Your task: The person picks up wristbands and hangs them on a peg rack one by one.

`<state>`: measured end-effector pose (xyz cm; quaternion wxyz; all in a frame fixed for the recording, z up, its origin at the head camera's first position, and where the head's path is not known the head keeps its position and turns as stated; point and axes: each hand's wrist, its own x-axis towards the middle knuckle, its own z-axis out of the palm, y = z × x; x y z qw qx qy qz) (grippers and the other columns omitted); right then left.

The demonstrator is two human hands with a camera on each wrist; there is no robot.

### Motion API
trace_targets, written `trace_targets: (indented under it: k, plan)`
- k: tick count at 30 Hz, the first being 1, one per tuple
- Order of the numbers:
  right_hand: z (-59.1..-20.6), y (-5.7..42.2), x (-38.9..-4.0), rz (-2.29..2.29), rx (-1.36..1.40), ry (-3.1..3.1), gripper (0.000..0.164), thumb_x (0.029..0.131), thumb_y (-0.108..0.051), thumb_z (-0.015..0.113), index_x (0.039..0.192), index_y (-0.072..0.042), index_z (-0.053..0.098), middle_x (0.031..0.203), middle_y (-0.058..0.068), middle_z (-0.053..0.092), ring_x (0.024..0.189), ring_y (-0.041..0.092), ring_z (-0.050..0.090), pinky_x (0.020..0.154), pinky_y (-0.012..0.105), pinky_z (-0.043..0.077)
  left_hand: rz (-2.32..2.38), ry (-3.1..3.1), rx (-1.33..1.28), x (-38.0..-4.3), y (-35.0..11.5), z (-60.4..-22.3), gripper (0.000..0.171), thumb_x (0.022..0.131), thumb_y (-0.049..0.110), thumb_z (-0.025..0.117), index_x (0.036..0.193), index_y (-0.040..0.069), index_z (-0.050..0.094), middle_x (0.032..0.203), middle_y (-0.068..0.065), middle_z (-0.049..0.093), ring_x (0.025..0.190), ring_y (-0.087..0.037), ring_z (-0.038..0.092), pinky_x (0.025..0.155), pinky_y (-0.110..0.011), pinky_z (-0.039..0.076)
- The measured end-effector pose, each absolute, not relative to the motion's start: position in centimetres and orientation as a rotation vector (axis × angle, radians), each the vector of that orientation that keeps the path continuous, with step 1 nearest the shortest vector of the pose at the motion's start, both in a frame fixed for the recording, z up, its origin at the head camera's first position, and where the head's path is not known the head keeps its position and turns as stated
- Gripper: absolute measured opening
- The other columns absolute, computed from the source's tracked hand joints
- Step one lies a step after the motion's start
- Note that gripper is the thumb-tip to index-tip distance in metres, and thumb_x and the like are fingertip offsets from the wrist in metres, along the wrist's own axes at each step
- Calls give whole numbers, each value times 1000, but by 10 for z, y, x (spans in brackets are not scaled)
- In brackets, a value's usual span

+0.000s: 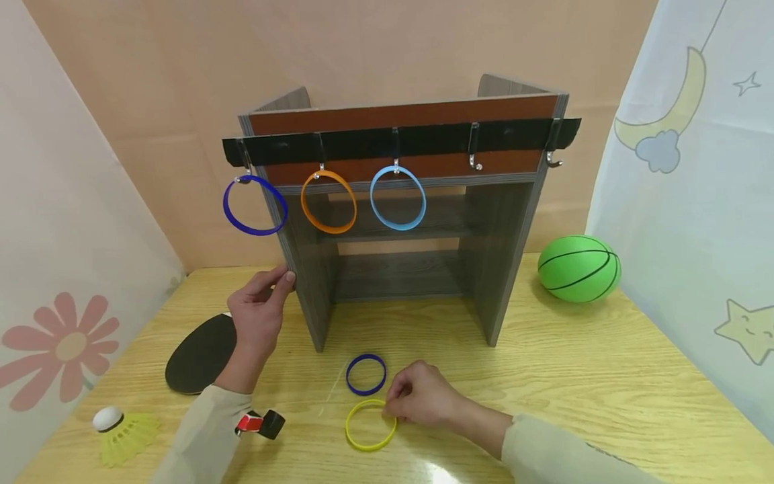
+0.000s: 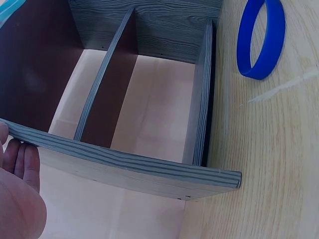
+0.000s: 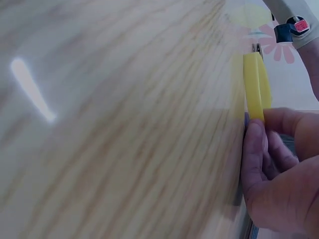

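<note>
My right hand (image 1: 423, 398) pinches the right edge of a yellow wristband (image 1: 369, 448) low over the table. In the right wrist view, thumb and fingertips meet on the yellow band (image 3: 253, 84). A dark blue wristband (image 1: 365, 393) lies flat just behind it. My left hand (image 1: 259, 316) grips the front edge of the grey wooden shelf's (image 1: 311, 282) left side panel, thumb in front. From metal hooks on the shelf's black strip (image 1: 357, 142) hang a blue band (image 1: 256, 232), an orange band (image 1: 331, 230) and a light blue band (image 1: 399, 228).
Two hooks at the strip's right, one of them a silver hook (image 1: 475, 154), carry no band. A green ball (image 1: 579, 269) sits right of the shelf. At left lie a black paddle (image 1: 202, 353) and a yellow shuttlecock (image 1: 123, 433).
</note>
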<state>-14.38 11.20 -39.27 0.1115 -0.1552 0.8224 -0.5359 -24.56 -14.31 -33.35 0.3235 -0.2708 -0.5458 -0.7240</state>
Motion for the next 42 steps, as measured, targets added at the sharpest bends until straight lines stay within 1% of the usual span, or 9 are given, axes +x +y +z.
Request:
trace_targets:
  k: [7, 11, 15, 21, 26, 30, 35, 39, 42]
  plan:
    - [-391, 115, -144, -1614, -459, 2291, 9, 74, -1, 75, 73, -4, 66, 63, 3, 62, 55, 14, 59, 49, 25, 52, -1901, -1428, -700, -244, -144, -333, 15, 84, -12, 64, 97, -17, 66, 79, -10, 66, 72, -15, 65, 73, -25, 55]
    - [-388, 120, -143, -1628, -465, 2223, 9, 76, -2, 74, 74, -3, 65, 65, 4, 62, 57, 15, 58, 51, 26, 53, -1901, -1448, -681, -245, -144, -334, 16, 84, -9, 67, 98, -17, 66, 80, -10, 66, 72, -16, 65, 74, -25, 55]
    - [-383, 129, -142, -1662, -497, 2102, 10, 79, -3, 74, 77, 0, 64, 68, 8, 62, 58, 18, 61, 51, 27, 54, -1892, -1450, -682, -246, -144, -334, 19, 83, -5, 69, 98, -18, 65, 79, -13, 65, 72, -17, 65, 73, -26, 55]
    - [-372, 143, -140, -1731, -504, 1976, 12, 79, 0, 73, 81, 7, 63, 74, 12, 64, 65, 26, 66, 61, 38, 58, -1877, -1450, -686, -247, -143, -335, 18, 84, -6, 68, 98, -17, 66, 79, -12, 66, 71, -16, 65, 72, -25, 55]
    - [-367, 155, -138, -1751, -498, 1960, 13, 79, 2, 72, 83, 10, 62, 76, 14, 64, 72, 33, 67, 65, 43, 58, -1864, -1447, -692, -245, -143, -334, 16, 84, -7, 68, 97, -16, 67, 79, -10, 67, 71, -15, 66, 70, -23, 55]
    - [-363, 165, -139, -1773, -543, 1932, 14, 80, 2, 71, 84, 12, 62, 79, 15, 65, 75, 35, 67, 68, 45, 57, -1871, -1447, -701, -244, -144, -333, 14, 84, -11, 65, 97, -15, 67, 80, -9, 68, 71, -15, 66, 71, -22, 55]
    - [-358, 175, -138, -1814, -571, 1899, 13, 81, 2, 70, 84, 11, 62, 82, 17, 64, 79, 38, 67, 71, 48, 56, -1867, -1449, -698, -243, -143, -331, 14, 84, -13, 64, 97, -16, 67, 79, -8, 67, 70, -17, 66, 71, -22, 55]
    - [-355, 183, -138, -1861, -588, 1864, 3, 82, 6, 67, 84, 7, 64, 83, 19, 64, 81, 41, 66, 74, 51, 54, -1857, -1455, -692, -243, -143, -332, 16, 84, -9, 66, 98, -17, 66, 79, -7, 67, 71, -15, 66, 72, -23, 55]
    - [-351, 188, -138, -1890, -594, 1875, 6, 81, 8, 66, 83, 2, 66, 83, 19, 65, 82, 41, 66, 74, 51, 54, -1860, -1450, -696, -244, -143, -333, 16, 84, -8, 67, 98, -17, 66, 80, -7, 67, 71, -14, 66, 72, -24, 55]
